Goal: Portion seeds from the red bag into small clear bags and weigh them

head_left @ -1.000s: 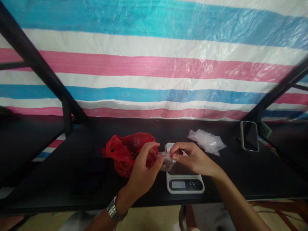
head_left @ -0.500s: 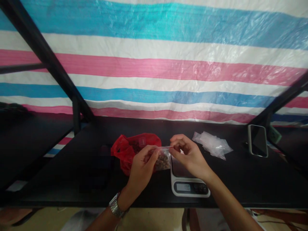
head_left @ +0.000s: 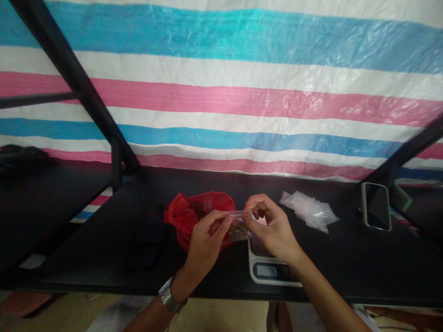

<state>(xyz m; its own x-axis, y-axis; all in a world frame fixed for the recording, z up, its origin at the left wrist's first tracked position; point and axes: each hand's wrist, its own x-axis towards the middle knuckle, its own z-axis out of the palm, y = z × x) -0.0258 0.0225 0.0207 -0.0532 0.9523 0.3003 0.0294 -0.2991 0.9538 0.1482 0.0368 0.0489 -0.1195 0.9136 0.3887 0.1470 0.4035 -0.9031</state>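
Observation:
A small clear zip bag with brown bits inside hangs between my hands. My left hand pinches the left end of its top edge, thumb against fingers. At the right end of that edge, my right hand grips with thumb and fingertips. Behind and left of the bag lies an open red plastic bag holding more brown bits and a small clear scoop or cup. Below my right hand is a digital kitchen scale, partly covered by it; the reading is too blurred to tell.
A loose pile of clear zip bags lies right of the scale. Farther right a phone leans upright near a green object. Black metal bars frame the black table, with a striped plastic sheet behind.
The view has shifted slightly, so everything sits a little farther right. Both hands keep hold of the zip bag's top edge, with the right fingers barely moved.

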